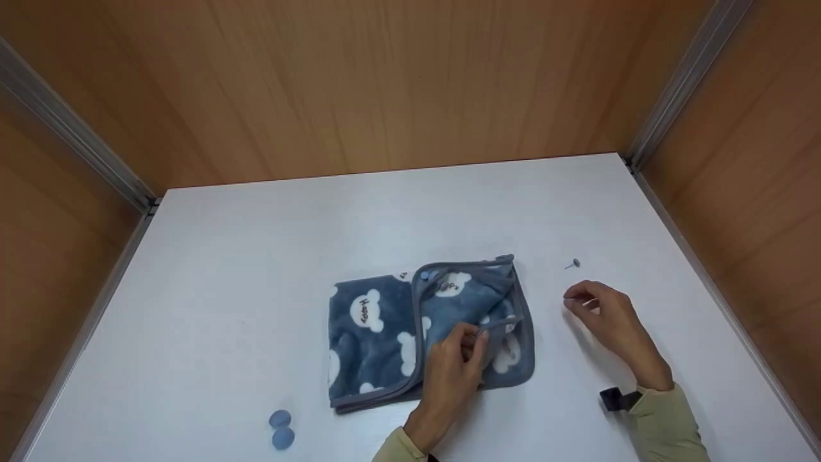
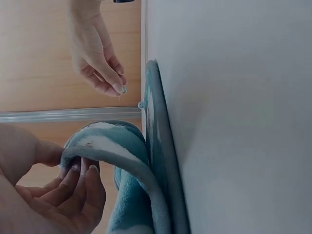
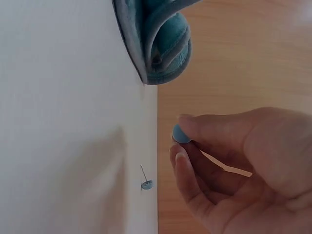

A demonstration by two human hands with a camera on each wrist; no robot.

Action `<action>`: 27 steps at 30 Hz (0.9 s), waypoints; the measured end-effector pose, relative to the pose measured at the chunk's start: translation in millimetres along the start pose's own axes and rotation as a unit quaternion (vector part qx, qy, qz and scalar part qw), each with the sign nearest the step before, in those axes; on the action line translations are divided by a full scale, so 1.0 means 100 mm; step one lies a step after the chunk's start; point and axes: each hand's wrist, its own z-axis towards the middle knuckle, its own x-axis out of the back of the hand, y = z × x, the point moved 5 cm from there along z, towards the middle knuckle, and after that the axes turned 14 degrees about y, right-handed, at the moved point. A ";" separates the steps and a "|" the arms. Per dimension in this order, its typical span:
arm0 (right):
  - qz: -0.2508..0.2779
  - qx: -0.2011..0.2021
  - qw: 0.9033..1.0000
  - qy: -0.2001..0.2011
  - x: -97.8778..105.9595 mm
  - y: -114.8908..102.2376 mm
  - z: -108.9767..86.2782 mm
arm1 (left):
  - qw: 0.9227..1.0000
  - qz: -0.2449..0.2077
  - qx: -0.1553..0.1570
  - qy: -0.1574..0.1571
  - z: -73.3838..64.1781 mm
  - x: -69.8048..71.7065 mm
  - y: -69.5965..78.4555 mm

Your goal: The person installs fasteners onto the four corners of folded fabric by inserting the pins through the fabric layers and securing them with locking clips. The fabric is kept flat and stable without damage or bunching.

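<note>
A folded blue fleece blanket (image 1: 372,340) with white bear-head shapes and grey edging lies on the white table. My left hand (image 1: 452,366) pinches a lifted edge of it between thumb and fingers; in the left wrist view this edging (image 2: 112,158) curls up from the layers below. To the right of the blanket, my right hand (image 1: 612,321) is raised above the table. Its thumb and fingertips pinch a small blue round-headed pin (image 3: 181,134). Beyond that hand, another pin (image 1: 575,263) lies on the table, its thin metal shaft showing.
Two round blue caps (image 1: 280,419) lie side by side at the front left of the table (image 1: 224,308). A blue round head (image 1: 424,275) shows at the blanket's upper fold. Wooden panels (image 1: 385,83) with metal corner strips enclose the back and sides.
</note>
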 end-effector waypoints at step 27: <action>0.075 0.172 0.981 -0.038 -0.07 -0.65 -0.17 | 0.996 -0.026 -0.068 0.043 0.05 0.13 -0.03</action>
